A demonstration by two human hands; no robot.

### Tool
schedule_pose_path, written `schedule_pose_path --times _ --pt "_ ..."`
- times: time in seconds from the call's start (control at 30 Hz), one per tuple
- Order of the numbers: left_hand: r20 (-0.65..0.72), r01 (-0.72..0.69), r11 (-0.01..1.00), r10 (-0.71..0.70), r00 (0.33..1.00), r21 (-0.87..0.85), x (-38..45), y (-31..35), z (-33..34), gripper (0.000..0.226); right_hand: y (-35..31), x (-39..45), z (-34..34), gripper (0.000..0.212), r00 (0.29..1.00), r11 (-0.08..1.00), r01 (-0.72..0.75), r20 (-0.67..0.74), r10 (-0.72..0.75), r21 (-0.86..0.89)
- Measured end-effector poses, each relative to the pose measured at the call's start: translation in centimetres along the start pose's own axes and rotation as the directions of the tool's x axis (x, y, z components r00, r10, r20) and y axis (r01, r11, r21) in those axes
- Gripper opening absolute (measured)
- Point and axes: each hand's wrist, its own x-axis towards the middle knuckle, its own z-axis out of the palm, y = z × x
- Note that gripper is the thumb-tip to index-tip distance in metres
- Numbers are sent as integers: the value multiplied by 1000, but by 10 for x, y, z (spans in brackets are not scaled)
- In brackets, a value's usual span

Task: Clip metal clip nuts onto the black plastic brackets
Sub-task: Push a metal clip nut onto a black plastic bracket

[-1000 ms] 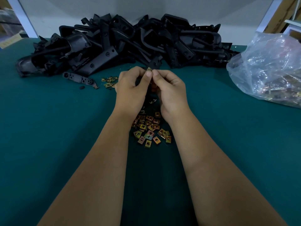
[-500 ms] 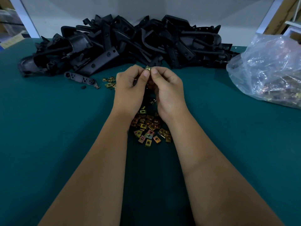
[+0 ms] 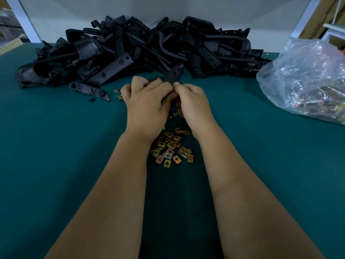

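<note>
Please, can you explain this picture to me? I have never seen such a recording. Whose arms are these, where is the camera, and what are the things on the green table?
There is no machine. A person wears the camera on the head, looking down at their own arms. The left hand and right hand together hold a black bracket. Below them on the green table lie loose metal clip nuts. Behind is a pile of black brackets; at the right, a clear plastic bag.

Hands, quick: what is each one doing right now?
Left hand: grips the black plastic bracket.
Right hand: fingers pinch at that bracket's edge; clip nut not visible.
</note>
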Motion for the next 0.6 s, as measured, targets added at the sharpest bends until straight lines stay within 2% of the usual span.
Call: schedule_pose_path --times 0.1,0.2,0.27,0.37,0.53,0.6 --pt "-29 -17 999 18 999 35 -1 1 0 23 1 1 6 37 999 1000 -25 -42 24 -20" --pt "-102 117 993 -113 988 26 -1 -10 -8 26 3 11 -19 35 971 981 -91 -203 126 171" --pt "-96 162 987 -160 982 9 -3 -17 -11 27 6 17 -41 37 962 957 -118 -209 176 266" --pt "-28 141 989 -142 989 -30 -5 -14 -8 27 14 19 -49 35 952 921 -144 -204 229 362" --pt "21 58 984 -56 998 -170 -5 -12 -7 35 20 16 -42 15 960 957 -77 -239 147 280" --pt "39 125 964 -119 992 -233 -3 -10 -8 46 19 15 -40 15 958 972 -62 -258 122 228"
